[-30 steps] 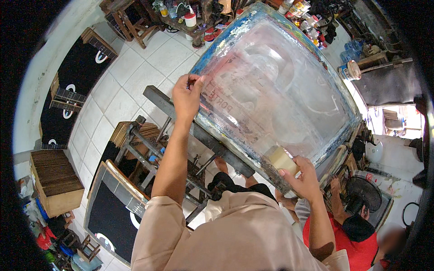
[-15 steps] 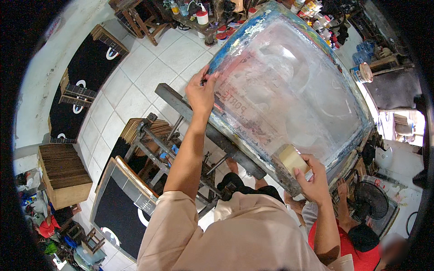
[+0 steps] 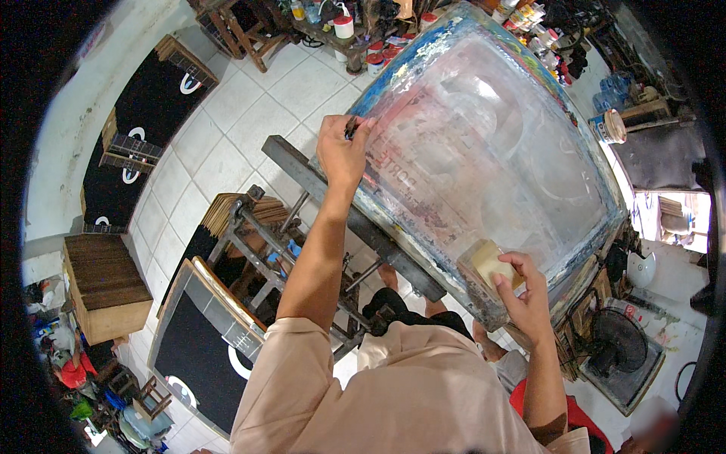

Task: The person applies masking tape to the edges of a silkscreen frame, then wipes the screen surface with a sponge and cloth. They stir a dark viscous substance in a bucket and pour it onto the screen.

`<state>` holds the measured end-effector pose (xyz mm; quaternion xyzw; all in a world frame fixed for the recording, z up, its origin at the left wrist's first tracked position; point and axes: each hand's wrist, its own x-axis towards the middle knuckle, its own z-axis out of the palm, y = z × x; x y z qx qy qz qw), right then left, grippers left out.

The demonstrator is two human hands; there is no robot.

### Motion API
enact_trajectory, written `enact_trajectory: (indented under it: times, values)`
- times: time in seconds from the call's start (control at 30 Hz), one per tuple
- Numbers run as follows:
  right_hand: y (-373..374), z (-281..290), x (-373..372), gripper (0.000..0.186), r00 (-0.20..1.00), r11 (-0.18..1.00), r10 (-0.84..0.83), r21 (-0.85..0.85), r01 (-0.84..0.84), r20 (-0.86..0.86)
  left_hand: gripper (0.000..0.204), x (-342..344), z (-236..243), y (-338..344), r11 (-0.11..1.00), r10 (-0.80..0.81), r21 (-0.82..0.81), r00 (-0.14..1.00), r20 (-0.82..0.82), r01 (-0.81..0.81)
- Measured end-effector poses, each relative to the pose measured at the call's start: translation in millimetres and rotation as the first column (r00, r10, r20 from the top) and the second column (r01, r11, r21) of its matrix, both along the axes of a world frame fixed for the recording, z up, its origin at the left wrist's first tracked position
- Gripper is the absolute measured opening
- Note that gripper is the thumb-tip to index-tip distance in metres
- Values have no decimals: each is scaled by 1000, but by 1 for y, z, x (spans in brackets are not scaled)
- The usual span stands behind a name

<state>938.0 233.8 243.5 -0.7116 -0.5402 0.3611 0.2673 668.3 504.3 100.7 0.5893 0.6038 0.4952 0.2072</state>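
A large silk-screen frame (image 3: 423, 45) lies tilted in front of me. Its pale mesh (image 3: 491, 151) carries faint reddish marks and reversed lettering, and paint smears cover its border. My left hand (image 3: 342, 155) is at the frame's left corner, fingers pinched round a small dark thing (image 3: 351, 127) too small to name. At the near right edge of the screen, my right hand (image 3: 527, 295) grips a cream-yellow roll (image 3: 493, 265) that looks like wide tape. Whether a strip runs from it to my left hand, I cannot make out.
A dark metal bar (image 3: 302, 170) runs along the frame's near side, above a metal stand (image 3: 261, 242). Black printed panels (image 3: 200, 340) lean at left, near a wooden box (image 3: 110, 303). Paint pots (image 3: 529, 15) stand beyond. A fan (image 3: 620, 337) and a person in red (image 3: 560, 416) are at right.
My right hand has shifted slightly left, its fingers further over the roll. My left hand has barely moved. The person in red at lower right has moved down, mostly out of view.
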Motion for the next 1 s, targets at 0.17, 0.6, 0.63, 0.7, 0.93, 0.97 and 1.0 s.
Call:
enact_trajectory:
  times: [0.17, 0.6, 0.63, 0.7, 0.93, 0.97, 1.0]
  values:
    - [0, -6, -1, 30, 1000, 1000, -23, 18, 23, -14, 26, -2, -2, -2, 1000, -17, -3, 1000, -20, 17]
    - [5, -6, -8, 30, 997, 999, -52, -4, 52, -53, 27, -2, -8, 0, 1000, 4, -14, 1000, -2, -4]
    - [6, -5, -8, 30, 998, 999, -50, -1, 50, -48, 27, -2, -8, 0, 1000, 1, -11, 1000, -8, -1]
    - [6, -5, -9, 30, 998, 998, -54, -12, 54, -45, 27, -3, -9, 1, 1000, -5, -5, 1000, -24, 5]
    - [11, -3, -9, 30, 994, 995, -94, -33, 93, -46, 29, -3, -10, 0, 1000, -14, 9, 999, -30, 14]
    - [12, -4, -9, 30, 994, 995, -93, -39, 91, -51, 29, -3, -11, 0, 1000, -11, 25, 999, -43, 12]
    - [13, -4, -10, 30, 994, 994, -95, -51, 92, -55, 29, -3, -11, 0, 1000, -11, 18, 999, -37, 12]
